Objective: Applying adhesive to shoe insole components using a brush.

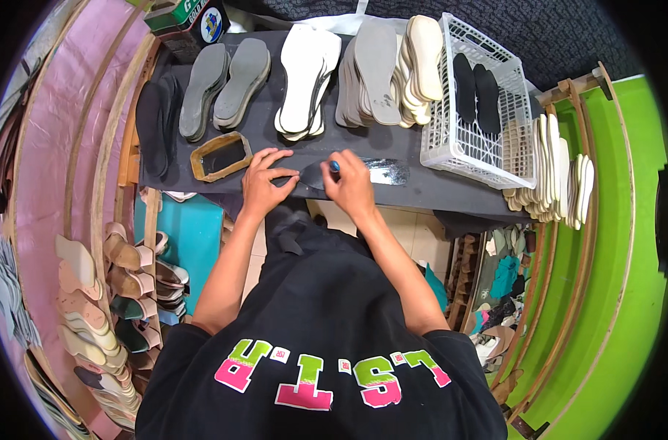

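A black insole (387, 171) lies flat across the dark-covered table near its front edge; its right part gleams as if wet. My right hand (351, 185) is closed over the insole's middle around a tool with a blue round end (335, 166), perhaps a brush; its lower end is hidden under my fingers. My left hand (266, 182) rests at the insole's left end, fingers spread, with thumb and index tips touching there. Just left of that hand stands an open box-like container (237, 145) with a crusted tan rim and a dark inside.
Along the table's back lie stacks of grey insoles (204, 81), white insoles (305, 77) and cream insoles (424, 59). A white plastic crate (475, 158) at right holds black insoles (486, 99). A green tin (184, 26) stands back left. Shoe racks (132, 275) flank both sides.
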A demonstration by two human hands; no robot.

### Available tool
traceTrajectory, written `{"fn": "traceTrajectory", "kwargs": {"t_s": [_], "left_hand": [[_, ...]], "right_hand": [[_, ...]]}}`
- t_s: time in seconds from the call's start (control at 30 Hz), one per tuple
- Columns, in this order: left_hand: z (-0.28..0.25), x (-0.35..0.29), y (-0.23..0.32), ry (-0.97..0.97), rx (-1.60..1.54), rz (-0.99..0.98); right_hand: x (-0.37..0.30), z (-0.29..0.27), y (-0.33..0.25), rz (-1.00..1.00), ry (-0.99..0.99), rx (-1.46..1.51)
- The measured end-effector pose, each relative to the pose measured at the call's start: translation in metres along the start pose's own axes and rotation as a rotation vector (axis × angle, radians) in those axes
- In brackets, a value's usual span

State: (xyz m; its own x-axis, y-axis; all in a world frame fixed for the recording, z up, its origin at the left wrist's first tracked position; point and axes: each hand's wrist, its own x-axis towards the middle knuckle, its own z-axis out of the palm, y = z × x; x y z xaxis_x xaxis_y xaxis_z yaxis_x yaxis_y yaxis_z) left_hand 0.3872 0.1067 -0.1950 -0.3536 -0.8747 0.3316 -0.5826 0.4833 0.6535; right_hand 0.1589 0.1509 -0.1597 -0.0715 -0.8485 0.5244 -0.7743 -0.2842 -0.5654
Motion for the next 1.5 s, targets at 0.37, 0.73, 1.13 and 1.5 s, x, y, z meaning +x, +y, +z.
{"fn": "traceTrajectory", "kwargs": {"t_s": [0.37, 0.73, 1.13, 1.5], "left_hand": [[0.0, 0.0, 0.002, -0.002, 0.011, -0.012], [-0.002, 0.0, 0.001, 0.01, 0.015, -0.007], [-0.001, -0.004, -0.002, -0.013, 0.023, -0.007], [-0.001, -0.003, -0.003, -0.005, 0.02, -0.014]], "right_hand": [[0.014, -0.014, 0.027, 0.135, 0.006, -0.006], [0.03, -0.003, 0.025, 0.25, -0.018, 0.112], [0.016, 0.009, 0.004, 0.236, -0.074, 0.213], [0.011, 0.016, -0.007, 0.129, -0.12, 0.26]]}}
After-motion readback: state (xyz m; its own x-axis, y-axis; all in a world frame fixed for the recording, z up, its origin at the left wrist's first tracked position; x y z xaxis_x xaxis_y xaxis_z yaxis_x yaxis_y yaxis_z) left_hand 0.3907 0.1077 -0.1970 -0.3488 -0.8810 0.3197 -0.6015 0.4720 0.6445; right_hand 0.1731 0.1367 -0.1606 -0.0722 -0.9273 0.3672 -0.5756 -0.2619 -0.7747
